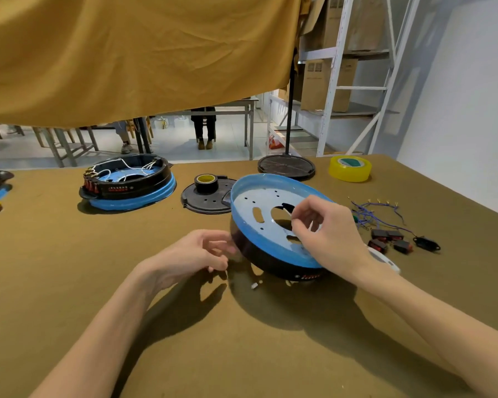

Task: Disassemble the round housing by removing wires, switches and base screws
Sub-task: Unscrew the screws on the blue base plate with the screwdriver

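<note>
The round housing [259, 225] sat tilted between 2 hands: left hand [196, 254] gripped its rim, right hand [325, 231] pinched a white wire [286, 212].

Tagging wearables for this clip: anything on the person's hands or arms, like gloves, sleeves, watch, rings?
Nothing visible. Both the left hand and right hand are bare, with no gloves, and both forearms are uncovered to the frame edge. No watch, rings, bands or markings show on the fingers or wrists.

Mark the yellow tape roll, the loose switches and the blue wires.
Yellow tape roll [350, 168], head view, on its outer side wall.
Loose switches [390, 240], head view, on the cluster's middle.
Blue wires [375, 214], head view, on the tangle's centre.
</note>
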Action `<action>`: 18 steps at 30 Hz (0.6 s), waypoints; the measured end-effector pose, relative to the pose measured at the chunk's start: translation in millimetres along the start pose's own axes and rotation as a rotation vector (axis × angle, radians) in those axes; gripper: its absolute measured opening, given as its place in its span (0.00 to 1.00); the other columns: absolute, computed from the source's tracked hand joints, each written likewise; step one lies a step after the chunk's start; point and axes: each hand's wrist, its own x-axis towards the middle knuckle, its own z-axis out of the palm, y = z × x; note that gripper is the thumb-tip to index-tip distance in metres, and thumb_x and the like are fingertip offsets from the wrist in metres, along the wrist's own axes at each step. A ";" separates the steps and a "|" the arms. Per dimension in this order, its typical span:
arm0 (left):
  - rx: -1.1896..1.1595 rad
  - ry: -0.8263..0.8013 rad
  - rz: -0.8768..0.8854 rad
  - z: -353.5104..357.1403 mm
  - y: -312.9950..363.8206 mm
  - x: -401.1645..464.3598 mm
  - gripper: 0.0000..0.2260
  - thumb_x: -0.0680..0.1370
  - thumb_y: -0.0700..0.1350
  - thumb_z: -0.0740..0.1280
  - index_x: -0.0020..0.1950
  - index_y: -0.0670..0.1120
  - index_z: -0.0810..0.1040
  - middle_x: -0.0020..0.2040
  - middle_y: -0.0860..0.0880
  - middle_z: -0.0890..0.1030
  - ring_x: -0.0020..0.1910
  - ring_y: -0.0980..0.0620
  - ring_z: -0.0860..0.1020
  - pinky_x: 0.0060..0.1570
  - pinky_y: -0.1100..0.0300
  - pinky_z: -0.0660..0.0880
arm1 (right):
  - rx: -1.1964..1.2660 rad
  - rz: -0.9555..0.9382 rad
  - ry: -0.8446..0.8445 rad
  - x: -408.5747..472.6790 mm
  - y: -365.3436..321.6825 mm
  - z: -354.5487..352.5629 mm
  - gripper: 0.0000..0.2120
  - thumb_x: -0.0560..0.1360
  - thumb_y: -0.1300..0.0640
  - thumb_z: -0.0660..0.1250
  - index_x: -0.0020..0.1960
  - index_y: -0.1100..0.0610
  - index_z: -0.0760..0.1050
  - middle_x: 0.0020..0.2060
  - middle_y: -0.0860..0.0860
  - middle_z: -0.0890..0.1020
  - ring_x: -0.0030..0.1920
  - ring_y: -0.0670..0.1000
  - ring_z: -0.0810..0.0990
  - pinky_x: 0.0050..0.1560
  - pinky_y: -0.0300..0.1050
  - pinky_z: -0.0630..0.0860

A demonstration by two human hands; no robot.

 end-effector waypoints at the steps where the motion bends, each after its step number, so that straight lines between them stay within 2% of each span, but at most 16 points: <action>1: 0.055 0.058 0.033 5.0 3.5 1.4 0.18 0.76 0.38 0.73 0.61 0.56 0.81 0.57 0.54 0.83 0.59 0.55 0.80 0.59 0.54 0.76 | -0.004 0.005 0.028 1.1 1.8 -0.7 0.06 0.74 0.64 0.71 0.44 0.53 0.80 0.35 0.42 0.81 0.38 0.44 0.80 0.36 0.31 0.73; 4: 0.227 0.065 0.040 17.9 7.6 3.4 0.12 0.73 0.51 0.77 0.54 0.57 0.81 0.52 0.58 0.82 0.54 0.58 0.78 0.49 0.64 0.73 | -0.039 0.011 0.058 4.4 6.3 -0.8 0.06 0.75 0.63 0.71 0.44 0.53 0.79 0.37 0.42 0.81 0.35 0.44 0.81 0.34 0.33 0.75; 7: 0.434 0.025 -0.034 28.5 5.6 3.8 0.18 0.69 0.61 0.78 0.51 0.54 0.81 0.51 0.57 0.78 0.51 0.59 0.76 0.42 0.66 0.71 | -0.082 -0.003 0.038 4.0 9.9 3.0 0.05 0.75 0.62 0.71 0.46 0.53 0.78 0.39 0.42 0.81 0.32 0.46 0.81 0.34 0.39 0.78; 10: 0.450 0.094 -0.029 37.7 5.5 4.0 0.20 0.66 0.64 0.78 0.47 0.51 0.82 0.50 0.57 0.79 0.48 0.59 0.77 0.40 0.65 0.74 | -0.100 -0.028 0.046 5.4 12.0 1.8 0.05 0.75 0.62 0.71 0.45 0.53 0.78 0.39 0.43 0.81 0.32 0.46 0.80 0.33 0.36 0.75; 13: 0.460 0.153 -0.037 48.4 5.6 3.0 0.19 0.65 0.64 0.78 0.42 0.50 0.84 0.46 0.55 0.83 0.46 0.57 0.81 0.44 0.59 0.81 | -0.134 -0.043 0.041 11.8 13.6 -3.8 0.05 0.75 0.62 0.71 0.46 0.53 0.78 0.39 0.45 0.81 0.32 0.45 0.79 0.32 0.34 0.73; 16: 0.497 0.229 -0.043 57.6 6.9 1.0 0.16 0.67 0.63 0.78 0.40 0.50 0.84 0.41 0.54 0.85 0.42 0.57 0.82 0.46 0.54 0.82 | -0.140 -0.038 0.030 16.4 15.7 -6.2 0.05 0.75 0.63 0.71 0.45 0.54 0.77 0.40 0.47 0.81 0.31 0.44 0.78 0.33 0.33 0.71; 18: 0.451 0.238 -0.029 56.7 7.4 1.0 0.11 0.69 0.58 0.79 0.40 0.52 0.86 0.40 0.54 0.86 0.40 0.57 0.83 0.48 0.53 0.83 | -0.143 -0.025 0.022 16.5 17.8 -6.5 0.06 0.76 0.63 0.71 0.45 0.53 0.77 0.40 0.48 0.81 0.31 0.43 0.77 0.34 0.32 0.70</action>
